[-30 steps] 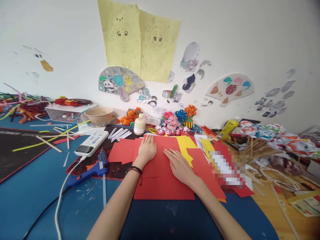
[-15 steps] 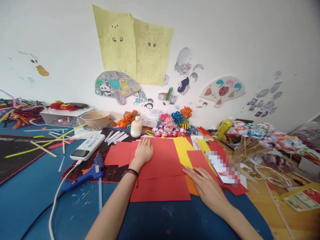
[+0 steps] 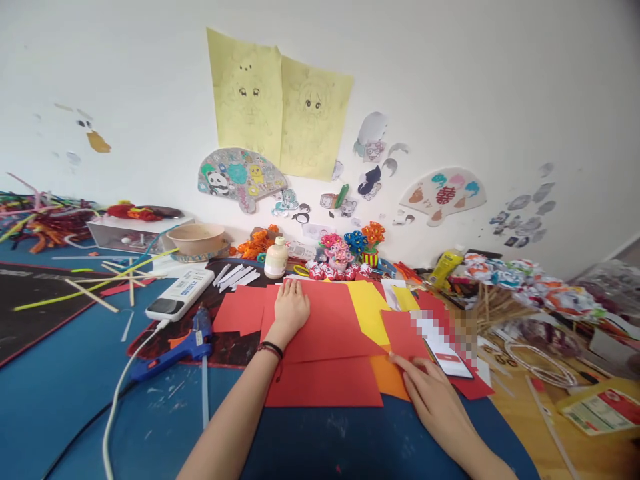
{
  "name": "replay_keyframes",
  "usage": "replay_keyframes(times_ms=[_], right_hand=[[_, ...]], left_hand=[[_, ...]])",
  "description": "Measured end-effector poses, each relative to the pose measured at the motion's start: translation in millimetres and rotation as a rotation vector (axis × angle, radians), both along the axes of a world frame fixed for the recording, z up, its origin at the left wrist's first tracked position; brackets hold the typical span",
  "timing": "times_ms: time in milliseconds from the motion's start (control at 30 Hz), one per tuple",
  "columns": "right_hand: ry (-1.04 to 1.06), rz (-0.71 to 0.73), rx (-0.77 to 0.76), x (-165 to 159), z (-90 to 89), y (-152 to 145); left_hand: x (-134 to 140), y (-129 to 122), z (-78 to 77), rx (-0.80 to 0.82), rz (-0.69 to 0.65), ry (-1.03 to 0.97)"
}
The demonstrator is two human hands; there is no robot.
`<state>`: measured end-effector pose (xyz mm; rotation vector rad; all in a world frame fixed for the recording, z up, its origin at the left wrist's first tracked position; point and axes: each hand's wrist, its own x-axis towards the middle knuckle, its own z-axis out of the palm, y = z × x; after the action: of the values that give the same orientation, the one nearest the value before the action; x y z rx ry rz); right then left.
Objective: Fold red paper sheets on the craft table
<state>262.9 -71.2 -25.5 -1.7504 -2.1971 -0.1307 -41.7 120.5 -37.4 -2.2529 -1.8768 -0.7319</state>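
Observation:
My left hand lies flat on a large red paper sheet, fingers stretched toward its far edge. My right hand is at the sheet's near right corner, its fingertips closed on that corner; the thumb is hidden. Beneath the near edge of this sheet lies another red paper. Yellow paper and orange paper show along the right side. More red paper sticks out at the left. A phone, partly pixelated, rests beyond my right hand.
A blue glue gun and a white power strip with a cable lie at left. Behind the papers stand a glue bottle, a bowl and small flower crafts. Wrapped bouquets are at right.
My right hand has shifted right and toward me, drawing the red sheet's near right corner outward. My left hand stays pressed on the sheet. The view has tilted slightly.

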Motion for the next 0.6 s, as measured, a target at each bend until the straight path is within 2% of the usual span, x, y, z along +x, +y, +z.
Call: replay_keyframes(times_ms=[100,233,300,400,467,600], right_hand=[[-0.044,0.047,0.049,-9,11.2,7],[-0.019,0.132,0.068,-52,30.4,27],[0.034,0.213,-0.004,-80,38.6,42],[0.041,0.418,-0.224,-118,46.8,70],[0.024,0.492,-0.323,-134,48.1,87],[0.044,0.525,-0.343,-144,41.2,105]], left_hand=[[-3,-1,2.8,-0.003,0.009,-0.024],[-9,-5,13.9,-0.025,0.006,-0.035],[-13,-8,21.1,-0.038,0.007,-0.034],[-18,-13,30.5,-0.052,0.036,-0.035],[-23,-15,35.1,-0.060,0.059,-0.040],[-31,-16,40.8,-0.096,0.085,-0.074]])
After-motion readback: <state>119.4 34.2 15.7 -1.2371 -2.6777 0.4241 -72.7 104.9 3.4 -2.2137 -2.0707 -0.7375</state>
